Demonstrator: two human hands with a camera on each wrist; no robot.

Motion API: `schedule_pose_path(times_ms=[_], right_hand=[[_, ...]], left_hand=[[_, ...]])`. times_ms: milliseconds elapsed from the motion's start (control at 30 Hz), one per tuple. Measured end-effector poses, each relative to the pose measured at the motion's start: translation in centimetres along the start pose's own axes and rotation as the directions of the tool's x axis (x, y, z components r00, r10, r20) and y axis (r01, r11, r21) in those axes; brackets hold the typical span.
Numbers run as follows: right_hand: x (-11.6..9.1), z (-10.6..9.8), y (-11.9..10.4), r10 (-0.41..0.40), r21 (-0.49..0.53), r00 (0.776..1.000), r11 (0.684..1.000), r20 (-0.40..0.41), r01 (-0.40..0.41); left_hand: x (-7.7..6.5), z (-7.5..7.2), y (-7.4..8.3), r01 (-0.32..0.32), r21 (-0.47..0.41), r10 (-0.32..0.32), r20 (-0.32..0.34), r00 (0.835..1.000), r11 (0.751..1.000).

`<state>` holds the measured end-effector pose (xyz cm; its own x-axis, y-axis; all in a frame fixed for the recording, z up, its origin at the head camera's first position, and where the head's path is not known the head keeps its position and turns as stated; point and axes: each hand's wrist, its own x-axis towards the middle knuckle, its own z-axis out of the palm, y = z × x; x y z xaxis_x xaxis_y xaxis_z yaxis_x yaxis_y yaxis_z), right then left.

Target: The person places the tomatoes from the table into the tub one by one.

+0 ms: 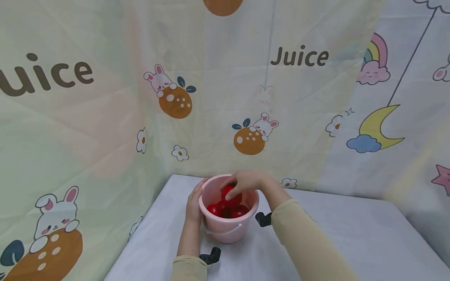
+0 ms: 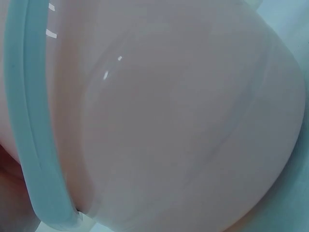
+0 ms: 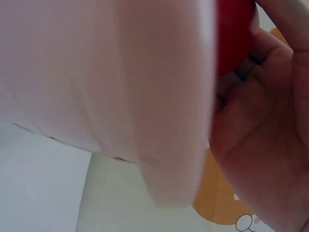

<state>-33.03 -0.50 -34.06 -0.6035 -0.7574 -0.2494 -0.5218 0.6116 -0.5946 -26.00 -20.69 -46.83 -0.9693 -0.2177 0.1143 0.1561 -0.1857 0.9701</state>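
Observation:
A pink bucket (image 1: 226, 231) with a pale handle (image 1: 230, 231) stands upright on the table, with several shiny red round objects inside; their exact kind is unclear. My right hand (image 1: 246, 182) reaches in over the far right of the rim and grips one red round object (image 1: 232, 197), fingers and thumb around it. The right wrist view shows part of that red object (image 3: 234, 36) at the palm, beside the blurred bucket rim (image 3: 169, 96). Against the bucket's left side rests my left hand (image 1: 194, 203), fingers extended along the outside near the rim. Bucket wall (image 2: 169, 111) fills the left wrist view.
White cloth covers the table (image 1: 316, 238), which stretches away to the right of the bucket. Behind and at the left hangs a printed curtain (image 1: 218, 128) with rabbits and oranges, close to the table's back edge. Black wrist cameras (image 1: 211, 256) sit on both wrists.

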Motion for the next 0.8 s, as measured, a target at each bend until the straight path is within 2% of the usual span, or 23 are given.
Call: schedule_pose_path(times_ms=[233,433,700,800], right_hand=[[0.5,0.9,0.4,-0.011,0.041,1.000,0.999,0.017,0.011],[0.4,1.1,0.6,-0.013,0.098,1.000,0.995,-0.006,0.014],[-0.2,1.3,1.2,0.003,0.092,0.999,0.996,-0.049,0.001],[-0.7,1.4,1.4,-0.006,0.054,0.995,0.998,-0.097,0.011]], left_hand=[[0.0,0.1,0.0,0.024,0.002,-0.024,0.002,1.000,1.000],[0.1,0.1,0.0,0.019,0.008,-0.019,0.010,1.000,1.000],[0.0,0.1,0.1,0.016,0.005,-0.016,0.002,1.000,1.000],[0.0,0.0,0.1,0.018,-0.010,-0.018,-0.001,1.000,1.000]])
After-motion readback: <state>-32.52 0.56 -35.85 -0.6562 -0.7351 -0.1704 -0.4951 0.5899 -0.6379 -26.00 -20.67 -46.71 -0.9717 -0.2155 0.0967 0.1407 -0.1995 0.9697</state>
